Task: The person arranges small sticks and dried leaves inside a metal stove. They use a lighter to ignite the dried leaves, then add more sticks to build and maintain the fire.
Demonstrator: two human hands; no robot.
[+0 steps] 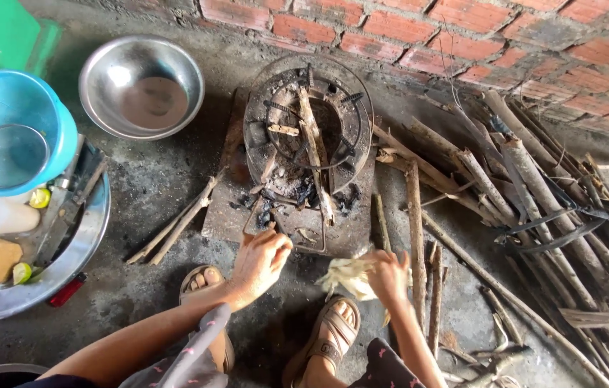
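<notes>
A round metal wood stove (308,118) stands on a dark slab (290,215) by a brick wall, with thin sticks (313,147) laid across its ring and ash at its front opening. My left hand (260,264) reaches toward the slab's front edge, fingers bent, touching the ash area; whether it pinches anything is unclear. My right hand (387,275) grips a crumpled pale husk or paper (347,276) just right of the slab's front. My sandalled feet (329,338) rest below the hands.
A pile of firewood branches (534,208) fills the right side. An empty steel bowl (141,86) sits left of the stove. A large steel tray (45,276) at left holds a blue jug (13,129), a knife and limes. Loose sticks (175,226) lie beside the slab.
</notes>
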